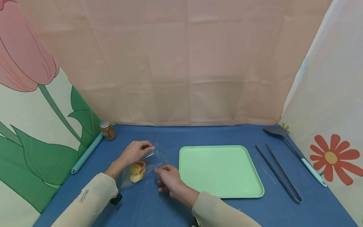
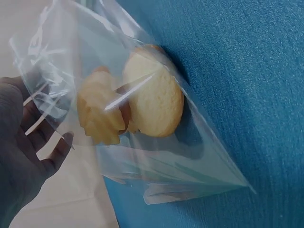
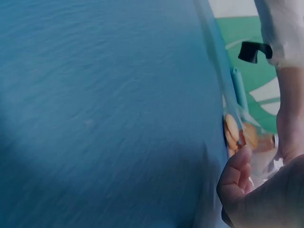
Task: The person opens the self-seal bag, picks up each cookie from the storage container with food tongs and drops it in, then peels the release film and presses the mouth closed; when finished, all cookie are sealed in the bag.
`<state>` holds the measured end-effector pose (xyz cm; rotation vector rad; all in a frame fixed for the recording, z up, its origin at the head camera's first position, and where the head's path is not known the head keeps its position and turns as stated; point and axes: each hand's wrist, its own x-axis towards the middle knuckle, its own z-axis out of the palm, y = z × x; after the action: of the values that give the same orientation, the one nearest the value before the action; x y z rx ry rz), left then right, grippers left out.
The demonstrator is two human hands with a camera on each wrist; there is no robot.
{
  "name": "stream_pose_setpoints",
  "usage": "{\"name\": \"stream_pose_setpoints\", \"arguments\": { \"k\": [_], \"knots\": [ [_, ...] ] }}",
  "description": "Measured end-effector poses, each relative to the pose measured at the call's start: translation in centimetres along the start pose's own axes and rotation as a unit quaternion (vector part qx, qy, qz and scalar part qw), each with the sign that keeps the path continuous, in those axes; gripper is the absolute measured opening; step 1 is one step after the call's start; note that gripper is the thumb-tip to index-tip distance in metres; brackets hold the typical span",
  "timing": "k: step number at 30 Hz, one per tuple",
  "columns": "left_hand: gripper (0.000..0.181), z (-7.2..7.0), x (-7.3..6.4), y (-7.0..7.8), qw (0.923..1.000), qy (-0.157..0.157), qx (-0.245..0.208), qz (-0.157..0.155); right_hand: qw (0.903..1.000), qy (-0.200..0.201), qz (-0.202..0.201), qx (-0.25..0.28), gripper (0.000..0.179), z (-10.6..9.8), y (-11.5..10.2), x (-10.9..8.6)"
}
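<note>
A clear plastic bag [image 1: 154,160] with several golden cookies [image 1: 137,171] in it hangs tilted over the left part of the blue table. My left hand [image 1: 133,154] pinches the bag's upper edge, on the far side. On the near side my right hand [image 1: 173,181] pinches the other edge between thumb and forefinger. The left wrist view shows a pale oval cookie [image 2: 154,95] and a ridged one [image 2: 100,111] through the film. In the right wrist view the cookies [image 3: 232,127] are partly hidden behind my right fingers [image 3: 236,171].
A light green tray [image 1: 221,171] lies right of my hands. Beyond it are dark tongs [image 1: 279,171] and a spatula [image 1: 297,154]. A silver-lidded jar [image 1: 108,130] stands at the back left, beside a teal roll [image 1: 87,154]. Cloth walls bound the table.
</note>
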<state>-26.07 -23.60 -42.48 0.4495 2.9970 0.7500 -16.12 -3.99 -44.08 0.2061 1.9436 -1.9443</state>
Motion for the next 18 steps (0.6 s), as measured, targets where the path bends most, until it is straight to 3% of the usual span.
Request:
{"name": "stream_pose_setpoints", "arguments": {
  "k": [9, 18],
  "knots": [
    [0.025, -0.2, -0.4, 0.1, 0.9999, 0.005, -0.004, 0.010, 0.9982, 0.042, 0.014, 0.041, 0.018, 1.2, -0.2, 1.9],
    [0.022, -0.5, -0.5, 0.5, 0.9998, 0.011, -0.011, 0.014, 0.9962, 0.076, 0.023, 0.036, 0.016, 2.0, -1.0, 3.3]
  ]
}}
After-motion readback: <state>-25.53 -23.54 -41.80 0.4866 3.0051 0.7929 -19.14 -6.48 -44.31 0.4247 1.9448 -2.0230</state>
